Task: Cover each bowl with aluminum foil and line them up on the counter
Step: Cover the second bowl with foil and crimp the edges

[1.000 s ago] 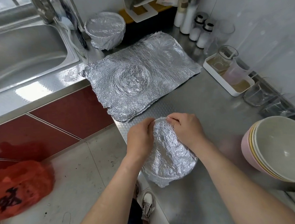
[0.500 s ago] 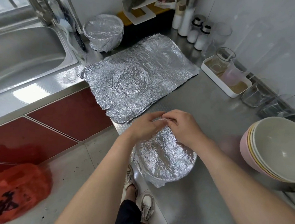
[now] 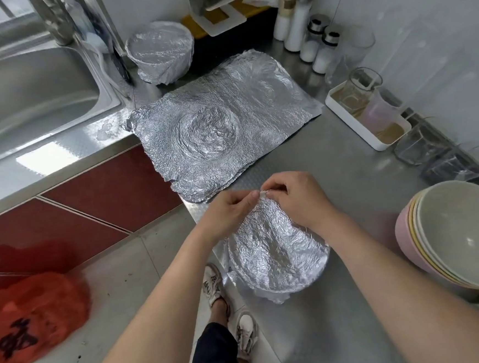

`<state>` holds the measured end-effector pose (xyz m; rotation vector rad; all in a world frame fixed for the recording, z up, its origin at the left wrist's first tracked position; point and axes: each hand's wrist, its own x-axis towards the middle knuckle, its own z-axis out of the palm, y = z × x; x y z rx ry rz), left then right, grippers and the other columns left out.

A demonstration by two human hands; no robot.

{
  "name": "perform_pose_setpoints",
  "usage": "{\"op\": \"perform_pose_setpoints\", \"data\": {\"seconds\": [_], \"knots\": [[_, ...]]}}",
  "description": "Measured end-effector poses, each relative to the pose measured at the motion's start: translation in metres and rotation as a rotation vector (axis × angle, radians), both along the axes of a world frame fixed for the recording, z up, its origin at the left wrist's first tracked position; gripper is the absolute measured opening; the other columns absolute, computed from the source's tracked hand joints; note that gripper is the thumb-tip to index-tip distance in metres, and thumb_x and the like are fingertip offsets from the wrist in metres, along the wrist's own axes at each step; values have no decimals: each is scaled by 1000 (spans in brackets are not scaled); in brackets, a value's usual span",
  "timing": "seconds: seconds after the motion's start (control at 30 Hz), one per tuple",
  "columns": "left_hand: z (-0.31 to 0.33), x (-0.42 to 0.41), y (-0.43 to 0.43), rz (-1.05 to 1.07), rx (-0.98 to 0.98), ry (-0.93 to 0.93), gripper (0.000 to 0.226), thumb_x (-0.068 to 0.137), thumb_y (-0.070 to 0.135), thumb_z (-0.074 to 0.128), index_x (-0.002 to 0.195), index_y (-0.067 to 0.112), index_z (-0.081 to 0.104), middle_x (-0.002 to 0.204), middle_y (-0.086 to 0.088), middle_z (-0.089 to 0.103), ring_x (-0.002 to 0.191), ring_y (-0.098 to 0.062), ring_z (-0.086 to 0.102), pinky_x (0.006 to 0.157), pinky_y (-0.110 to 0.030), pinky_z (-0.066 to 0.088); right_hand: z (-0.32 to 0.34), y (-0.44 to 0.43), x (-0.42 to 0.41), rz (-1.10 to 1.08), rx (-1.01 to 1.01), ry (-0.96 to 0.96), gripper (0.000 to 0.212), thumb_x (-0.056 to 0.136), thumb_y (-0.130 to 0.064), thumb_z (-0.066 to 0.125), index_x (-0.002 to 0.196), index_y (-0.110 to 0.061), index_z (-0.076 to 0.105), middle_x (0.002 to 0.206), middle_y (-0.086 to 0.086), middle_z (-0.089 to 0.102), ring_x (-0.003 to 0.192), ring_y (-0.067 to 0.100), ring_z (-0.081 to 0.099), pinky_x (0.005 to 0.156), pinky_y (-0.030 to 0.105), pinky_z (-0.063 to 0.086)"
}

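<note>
- Left hand [image 3: 229, 210]: fingers [image 3: 245, 202] curled narrow, pinching the foil at the twelve o'clock rim of the wrapped bowl [image 3: 278, 258].
- Right hand [image 3: 294, 200]: fingers [image 3: 274, 183] pinched on the same stretch of foil, meeting my left hand there.
- Wrapped bowl: stood on the worktop [image 3: 346, 173], just beside its corner edge at nine o'clock, with floor below. The top was fully foiled. A loose skirt of foil showed at six o'clock.
- Finished bowl [image 3: 160, 51]: covered, at eleven o'clock, near the sink [image 3: 25, 92].
- Foil sheets [image 3: 222, 125]: a crumpled flat stack at twelve o'clock, between the two covered bowls, its near-left corner overhanging the worktop edge.
- Bare bowls [image 3: 460, 235]: a nested, tilted stack at three o'clock, not yet covered.
- Hazard, tearing: I judged the creased foil thin enough to split if I pinched or pulled hard at the rim.
- Hazard, tipping: both hands pressed one side only, so a downward push could rock the bowl toward the nearby edge.
- Hazard, loose cover: the untucked skirt at six o'clock could lift when I carried the bowl to the line.
</note>
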<state>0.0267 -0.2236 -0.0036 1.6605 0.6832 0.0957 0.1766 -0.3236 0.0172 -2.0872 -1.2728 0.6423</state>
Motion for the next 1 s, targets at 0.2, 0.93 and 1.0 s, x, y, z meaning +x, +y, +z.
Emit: {"op": "perform_pose_setpoints", "data": {"seconds": [0.2,0.93,1.0], "knots": [[-8,-1,-15,173,92,24,53,100,37,48,83,-13,57,46,11,30,40,-7,23,46,-24,22,-3,11,1,37,-42,-3,5,84,-14,71,86,-18,73,79,-4,71,75,10,65,74,34,55],[21,-46,-108,310,185,298,55,102,22,37,153,32,19,64,1,60,57,-11,52,54,-17,37,0,-86,-8,-408,-228,105,35,98,-33,46,125,-15,57,124,8,61,116,24,55,93,30,39],[26,-47,-109,252,253,395,55,99,29,39,151,33,21,70,6,65,70,-15,60,65,-28,44,-2,-85,-15,-423,-229,80,37,101,-23,41,135,-13,51,136,7,56,124,26,50,98,30,37]]}}
